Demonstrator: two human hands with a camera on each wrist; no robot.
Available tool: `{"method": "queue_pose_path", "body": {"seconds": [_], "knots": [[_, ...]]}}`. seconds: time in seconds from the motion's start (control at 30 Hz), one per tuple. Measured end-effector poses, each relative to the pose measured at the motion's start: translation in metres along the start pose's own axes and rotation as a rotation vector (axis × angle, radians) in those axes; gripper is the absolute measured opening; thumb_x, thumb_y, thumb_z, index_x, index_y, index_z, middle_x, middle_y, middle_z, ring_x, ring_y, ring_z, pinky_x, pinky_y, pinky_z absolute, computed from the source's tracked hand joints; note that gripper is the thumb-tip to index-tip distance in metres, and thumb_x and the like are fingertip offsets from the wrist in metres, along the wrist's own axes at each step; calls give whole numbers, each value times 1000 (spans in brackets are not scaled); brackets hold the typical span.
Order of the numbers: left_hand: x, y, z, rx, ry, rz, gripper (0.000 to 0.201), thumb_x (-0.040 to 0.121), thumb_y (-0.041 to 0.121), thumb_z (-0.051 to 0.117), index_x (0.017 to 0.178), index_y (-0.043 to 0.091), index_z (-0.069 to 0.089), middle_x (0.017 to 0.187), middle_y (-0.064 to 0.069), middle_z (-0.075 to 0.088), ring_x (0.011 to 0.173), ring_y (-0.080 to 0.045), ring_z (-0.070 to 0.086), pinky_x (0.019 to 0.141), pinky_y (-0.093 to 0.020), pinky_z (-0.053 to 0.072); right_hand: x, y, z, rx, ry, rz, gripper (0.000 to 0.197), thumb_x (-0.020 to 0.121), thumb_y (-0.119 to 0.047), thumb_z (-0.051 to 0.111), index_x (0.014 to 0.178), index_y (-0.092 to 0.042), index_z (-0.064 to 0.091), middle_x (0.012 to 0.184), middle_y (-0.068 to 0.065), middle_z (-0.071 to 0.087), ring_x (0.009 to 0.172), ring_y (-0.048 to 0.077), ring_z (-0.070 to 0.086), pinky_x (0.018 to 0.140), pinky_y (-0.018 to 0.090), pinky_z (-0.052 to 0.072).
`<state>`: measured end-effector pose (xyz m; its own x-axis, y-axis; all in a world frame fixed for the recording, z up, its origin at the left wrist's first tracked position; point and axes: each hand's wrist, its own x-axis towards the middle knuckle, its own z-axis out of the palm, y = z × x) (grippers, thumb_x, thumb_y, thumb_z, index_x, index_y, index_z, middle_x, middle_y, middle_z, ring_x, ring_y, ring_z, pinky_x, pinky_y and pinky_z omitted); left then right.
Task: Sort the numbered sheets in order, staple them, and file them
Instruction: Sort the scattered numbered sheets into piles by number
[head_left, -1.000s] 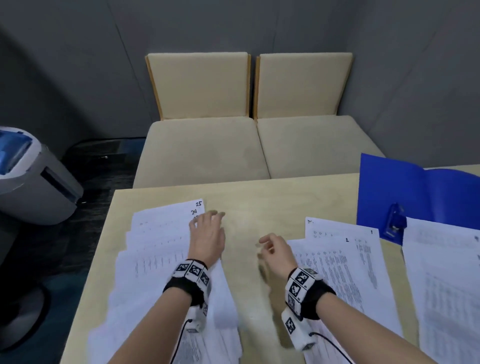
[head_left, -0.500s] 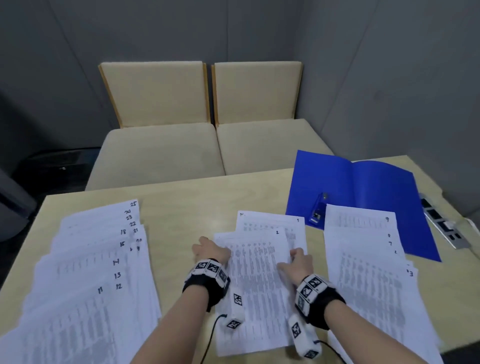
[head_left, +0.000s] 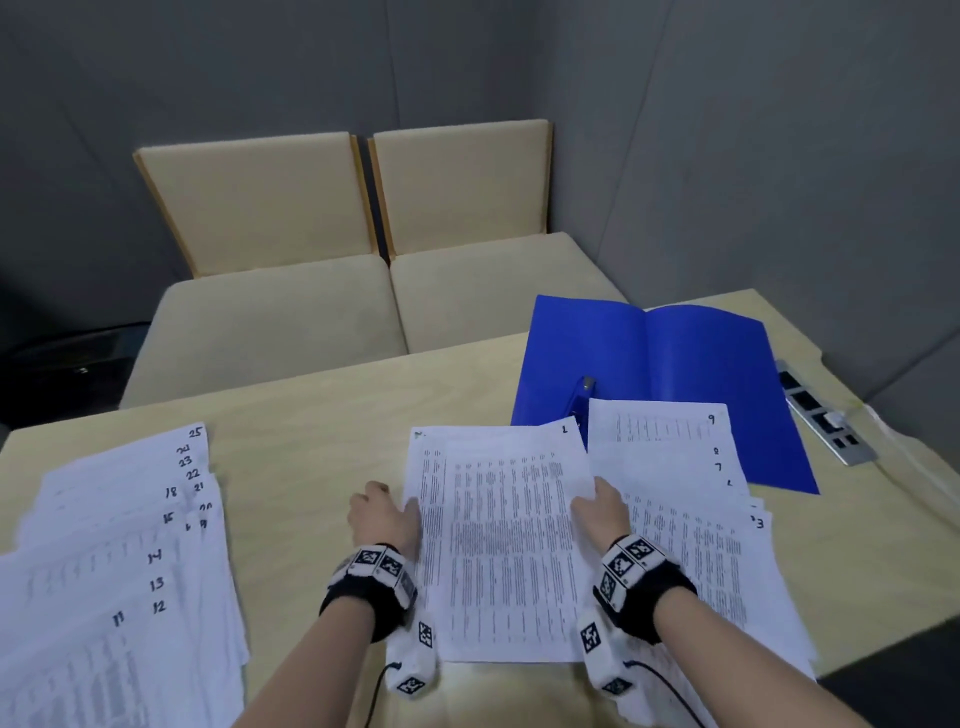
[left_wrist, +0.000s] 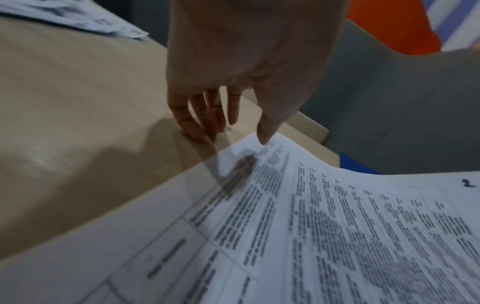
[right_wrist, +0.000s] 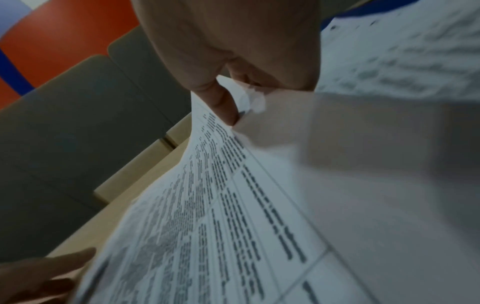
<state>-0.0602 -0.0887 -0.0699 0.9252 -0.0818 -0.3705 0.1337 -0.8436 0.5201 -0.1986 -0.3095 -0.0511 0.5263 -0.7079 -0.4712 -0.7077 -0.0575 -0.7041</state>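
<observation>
Scene: A person at a pale wooden table (head_left: 322, 415) squares up sheet 2 (head_left: 498, 525), which lies in the middle of the table over another sheet whose number is hidden.
Left hand: The left hand (head_left: 382, 517) is at the sheet's left edge. In the wrist view the thumb tip (left_wrist: 265, 135) touches the paper's corner while the fingers (left_wrist: 205, 115) reach down straight to the tabletop; nothing is clamped.
Right hand: The right hand (head_left: 597, 506) pinches the right edge between thumb (right_wrist: 221, 102) and curled fingers, and the paper crumples slightly at the pinch.
Stacks: Sheets 11 to 25 (head_left: 130, 545) fan out at the left; sheets 3 to 9 (head_left: 691, 499) fan out at the right, partly over the blue folder (head_left: 675, 364).
Stapler: A blue stapler (head_left: 582, 402) lies on the folder, half covered by paper.
Handling: Single sheets are likely light, limp and slippery on one another; they bow when lifted by one edge. Holding both long edges, or jogging a stack against the table, should keep them aligned.
Hard to see: Several numbers in both fans are covered or smudged, so whether the order is complete cannot be told. The print is blurred in both wrist views. The lower ends of both fans are cut off by the frame.
Also there: Two beige chairs (head_left: 363, 270) and a power strip (head_left: 826, 415) at the table's far right.
</observation>
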Motion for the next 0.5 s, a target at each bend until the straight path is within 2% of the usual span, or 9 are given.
{"method": "queue_pose_path", "body": {"seconds": [0.07, 0.13, 0.2, 0.3, 0.37, 0.5], "knots": [[-7, 12, 7, 133, -35, -4, 68, 80, 48, 65, 124, 4, 40, 126, -18, 41, 115, -36, 44, 95, -42, 41, 5, 11, -13, -24, 32, 37, 27, 88, -6, 41, 110, -9, 58, 108, 11, 65, 88, 26, 56, 78, 27, 43], [-12, 22, 13, 217, -58, -14, 80, 74, 54, 69, 126, 4, 34, 127, -17, 39, 117, -34, 42, 97, -40, 40, 7, 21, -23, -57, 57, 77, 21, 89, -8, 43, 105, -11, 56, 107, 12, 65, 85, 25, 54, 75, 26, 41], [-13, 26, 18, 198, -73, -74, 84, 72, 47, 76, 128, 5, 29, 128, -17, 40, 119, -34, 41, 97, -41, 41, 9, 30, -28, -68, 50, 104, 24, 89, -8, 45, 110, -8, 56, 111, 14, 64, 86, 25, 53, 75, 27, 41], [-8, 27, 20, 105, -103, -158, 82, 68, 38, 81, 123, 7, 29, 125, -18, 47, 119, -36, 44, 93, -44, 44, 8, 37, -28, -67, 26, 110, 30, 88, -8, 47, 117, -8, 56, 112, 14, 64, 90, 27, 56, 77, 27, 43], [-7, 28, 19, 81, -105, -200, 83, 65, 38, 83, 121, 6, 31, 125, -19, 45, 116, -37, 47, 92, -43, 48, 5, 36, -28, -44, 27, 110, 24, 87, -5, 48, 109, -10, 55, 107, 12, 63, 90, 27, 55, 76, 28, 42], [-6, 29, 17, 85, -102, -261, 90, 63, 38, 85, 128, 5, 30, 132, -20, 29, 117, -38, 46, 94, -44, 47, 0, 28, -27, -23, 3, 100, 15, 86, -2, 50, 98, -12, 50, 96, 6, 56, 87, 24, 51, 74, 25, 37]]}}
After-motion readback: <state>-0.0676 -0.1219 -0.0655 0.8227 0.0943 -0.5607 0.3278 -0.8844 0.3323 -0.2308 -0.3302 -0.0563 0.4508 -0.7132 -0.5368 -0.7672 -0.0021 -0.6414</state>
